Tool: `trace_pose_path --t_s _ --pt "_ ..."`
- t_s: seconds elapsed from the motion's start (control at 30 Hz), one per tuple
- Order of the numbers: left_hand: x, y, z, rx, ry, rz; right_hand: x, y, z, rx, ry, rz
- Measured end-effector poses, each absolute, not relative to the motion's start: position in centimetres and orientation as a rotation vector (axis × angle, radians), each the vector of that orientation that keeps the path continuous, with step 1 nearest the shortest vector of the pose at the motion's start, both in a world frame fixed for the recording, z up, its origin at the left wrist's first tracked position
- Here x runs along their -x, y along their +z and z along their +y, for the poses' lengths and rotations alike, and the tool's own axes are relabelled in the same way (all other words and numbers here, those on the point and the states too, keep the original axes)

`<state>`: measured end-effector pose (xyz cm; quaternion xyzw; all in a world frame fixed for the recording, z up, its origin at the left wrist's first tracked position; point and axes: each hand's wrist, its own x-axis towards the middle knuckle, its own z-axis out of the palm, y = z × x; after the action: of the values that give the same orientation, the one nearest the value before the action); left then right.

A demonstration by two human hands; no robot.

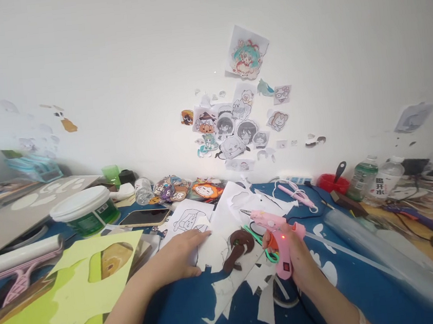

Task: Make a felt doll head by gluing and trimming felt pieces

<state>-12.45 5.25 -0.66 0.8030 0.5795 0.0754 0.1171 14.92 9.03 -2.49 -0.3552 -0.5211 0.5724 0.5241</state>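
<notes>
My right hand (293,252) is wrapped round the handle of a pink glue gun (271,219), whose nozzle points up and left over white paper. A glue stick trails from its back. My left hand (179,253) lies with fingers spread on a line drawing (189,217) and a small white piece beside it. Between my hands a dark brown cut-out shape (237,251) rests on paper scraps (227,291). Green-handled scissors (272,255) are partly hidden behind the glue gun and my right hand.
Yellow-green cut sheets (70,301), a paint roller (27,254), a lidded tub (86,212) and a phone (145,217) lie at left. At right are plastic bottles (385,179), a red bowl (333,184) and clear plastic film (388,252). Pictures (230,124) hang on the wall.
</notes>
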Motion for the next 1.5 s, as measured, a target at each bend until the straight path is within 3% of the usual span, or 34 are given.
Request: trace_pose_path --t_s 1.1,1.27,1.4,1.5 --pt "9.8 -1.9 5.5 -2.395 0.325 1.778 -15.1 -2.4 8.8 0.898 1.378 -1.256" --pt "10.4 -0.1 5.2 -2.246 0.749 1.687 -14.9 -2.9 9.1 0.879 1.349 -1.226" --pt "10.6 0.7 5.0 -1.939 1.273 1.315 -14.9 -3.0 9.2 0.885 1.342 -1.207" --pt "10.3 0.4 4.5 -1.677 1.448 1.036 -15.0 -2.9 9.3 0.869 1.357 -1.205"
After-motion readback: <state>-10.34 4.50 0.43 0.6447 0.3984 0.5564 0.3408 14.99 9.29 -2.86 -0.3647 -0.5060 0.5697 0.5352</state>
